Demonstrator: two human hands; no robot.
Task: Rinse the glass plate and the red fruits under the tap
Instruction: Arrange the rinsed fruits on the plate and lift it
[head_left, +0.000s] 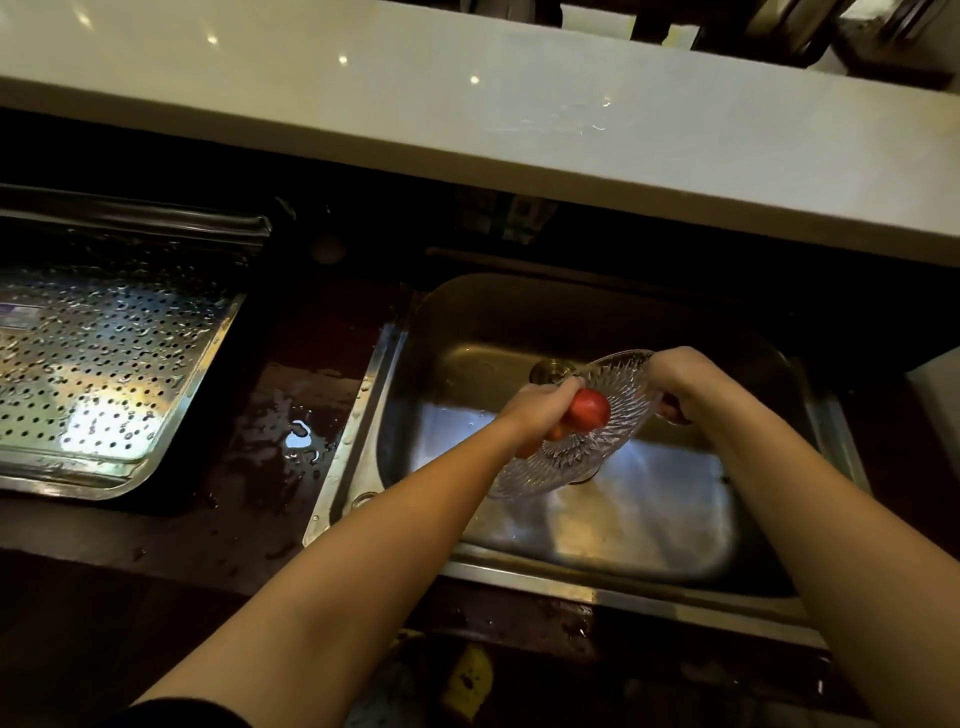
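Note:
A clear ribbed glass plate (613, 431) hangs tilted over the steel sink (649, 519). My right hand (680, 379) grips its far right rim. My left hand (540, 410) holds the plate's left side, with its fingers around a red fruit (589, 408) that rests on the plate. More red shows through the glass near my right fingers (672, 413); I cannot tell whether it is another fruit. The tap is out of sight and no running water shows.
The sink's drain (551, 370) lies just behind the plate. A perforated steel tray (104, 364) sits at the left. The dark counter (291, 431) between them is wet. A pale shelf (519, 114) overhangs the back of the sink.

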